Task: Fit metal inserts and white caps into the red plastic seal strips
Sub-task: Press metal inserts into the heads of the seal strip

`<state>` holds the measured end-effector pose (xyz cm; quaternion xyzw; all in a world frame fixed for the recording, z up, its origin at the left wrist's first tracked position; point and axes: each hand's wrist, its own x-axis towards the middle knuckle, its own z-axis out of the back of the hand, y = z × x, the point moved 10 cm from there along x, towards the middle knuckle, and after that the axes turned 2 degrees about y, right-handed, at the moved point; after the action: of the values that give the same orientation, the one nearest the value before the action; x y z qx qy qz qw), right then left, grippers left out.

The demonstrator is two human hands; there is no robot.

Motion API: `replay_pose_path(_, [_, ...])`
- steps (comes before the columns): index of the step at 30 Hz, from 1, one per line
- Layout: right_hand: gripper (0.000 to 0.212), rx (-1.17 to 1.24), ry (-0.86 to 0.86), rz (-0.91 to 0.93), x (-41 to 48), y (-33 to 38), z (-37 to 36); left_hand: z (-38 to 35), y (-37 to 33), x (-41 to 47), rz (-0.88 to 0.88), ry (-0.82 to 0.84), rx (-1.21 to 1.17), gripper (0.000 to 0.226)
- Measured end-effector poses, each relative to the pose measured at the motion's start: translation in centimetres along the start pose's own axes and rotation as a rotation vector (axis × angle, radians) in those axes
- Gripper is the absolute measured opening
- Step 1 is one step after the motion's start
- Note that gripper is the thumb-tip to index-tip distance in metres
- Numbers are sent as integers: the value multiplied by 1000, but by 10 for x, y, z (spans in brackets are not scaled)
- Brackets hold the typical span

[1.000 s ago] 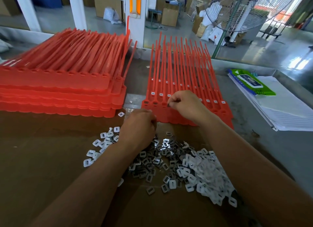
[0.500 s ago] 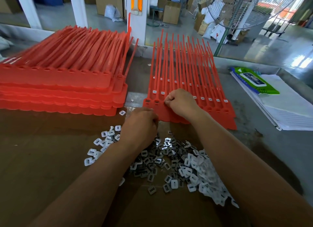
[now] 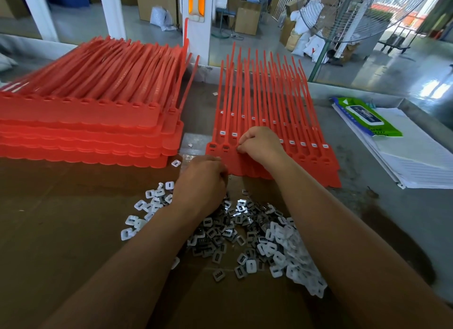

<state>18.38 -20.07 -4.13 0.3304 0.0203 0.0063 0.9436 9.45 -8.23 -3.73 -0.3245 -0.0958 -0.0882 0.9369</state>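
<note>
No text can be read with confidence. The green pack (image 3: 367, 118) on the right of the surface (image 3: 392, 206) carries a blue-and-white label, its print too blurred to read. The red mark on a background white sack (image 3: 309, 47) is indistinct.

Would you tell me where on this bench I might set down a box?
Bare brown board lies near-left, between the stack of seal strips and the white caps. Grey benchtop between the worked strips and the paper stack is free. Crowded centre: insert-and-cap pile, left hand, right hand.
</note>
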Motion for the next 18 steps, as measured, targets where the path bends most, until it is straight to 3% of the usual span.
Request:
replay_pose_path(2, [6,25,12,2,0,-1,-1,0,0,0,-1,3,3,26])
replay_pose_path(5, [20,69,33,3,1,-3,-2,0,0,0,-6,2,6,26])
replay_pose_path(8, [6,68,38,20,1,-4,-2,1,0,0,-10,-6,5,25])
replay_pose_path(13, [8,130,74,122,-14,4,9,0,0,0,-9,1,-2,26])
replay_pose_path(18, [9,1,152,225,-46,15,14,-3,2,1,0,19,1,26])
